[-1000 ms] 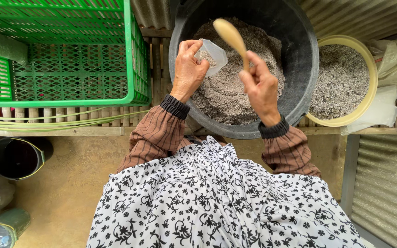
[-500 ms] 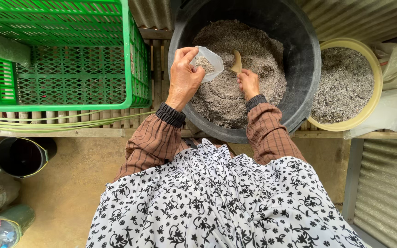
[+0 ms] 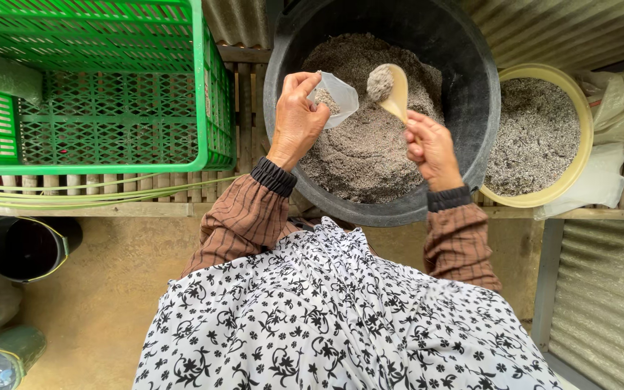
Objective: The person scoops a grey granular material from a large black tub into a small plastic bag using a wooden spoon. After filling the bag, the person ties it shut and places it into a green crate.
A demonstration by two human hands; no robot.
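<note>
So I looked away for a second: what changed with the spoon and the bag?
The right hand dipped the wooden spoon into the grey mix, then lifted it out heaped, beside the clear bag's mouth. The left hand kept holding the bag over the black tub. Green crate and yellow basin stayed put.

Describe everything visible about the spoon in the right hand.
The spoon is pale yellow-tan, wood or plastic by its look, with a rounded bowl heaped with grey granular material. The right hand grips its handle from below, hiding most of it. The bowl is held raised over the black tub, tilted towards the small clear bag held open by the left hand, close to the bag's mouth.
</note>
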